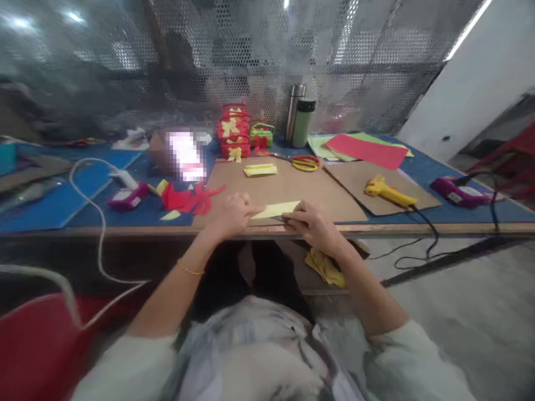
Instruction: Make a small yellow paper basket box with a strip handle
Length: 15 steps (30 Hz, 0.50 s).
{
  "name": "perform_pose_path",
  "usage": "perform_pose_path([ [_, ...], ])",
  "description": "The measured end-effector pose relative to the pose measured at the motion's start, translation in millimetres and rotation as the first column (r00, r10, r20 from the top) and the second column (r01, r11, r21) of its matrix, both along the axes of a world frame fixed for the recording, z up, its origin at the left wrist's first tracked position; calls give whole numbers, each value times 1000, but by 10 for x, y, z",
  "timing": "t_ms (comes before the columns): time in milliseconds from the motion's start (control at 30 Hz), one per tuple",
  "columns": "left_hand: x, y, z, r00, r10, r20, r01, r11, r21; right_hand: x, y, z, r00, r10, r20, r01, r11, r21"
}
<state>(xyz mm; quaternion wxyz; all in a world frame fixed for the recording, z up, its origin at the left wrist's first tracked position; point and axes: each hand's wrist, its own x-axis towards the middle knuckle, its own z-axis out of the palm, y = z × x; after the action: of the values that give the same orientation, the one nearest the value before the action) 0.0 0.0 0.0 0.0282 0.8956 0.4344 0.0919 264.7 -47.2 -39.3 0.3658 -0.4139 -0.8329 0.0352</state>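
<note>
A pale yellow paper strip lies on a brown cardboard sheet near the table's front edge. My left hand is closed, with a finger stretched along the strip's left end and pressing it. My right hand pinches the strip's right end between thumb and fingers. A thin dark shape shows under the strip beside my right fingertips; I cannot make out what it is. Beyond the hands lies a folded yellow paper piece, and behind it scissors with red and yellow handles.
Red paper scraps lie left of my hands. A lit phone, red gift boxes, a green box and a green bottle stand behind. At right are red paper and a yellow glue gun with a trailing cord.
</note>
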Motion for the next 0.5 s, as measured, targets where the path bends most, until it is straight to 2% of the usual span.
perform_pose_path([
  [300, 7, -5, -21, 1000, -17, 17, 16, 1000, 24, 81, -49, 32, 1000, 16, 0, -16, 999, -47],
  [500, -8, 6, -36, 1000, -21, 17, 21, 999, 24, 10, -2, 18, 1000, 11, -5, -11, 999, -34],
])
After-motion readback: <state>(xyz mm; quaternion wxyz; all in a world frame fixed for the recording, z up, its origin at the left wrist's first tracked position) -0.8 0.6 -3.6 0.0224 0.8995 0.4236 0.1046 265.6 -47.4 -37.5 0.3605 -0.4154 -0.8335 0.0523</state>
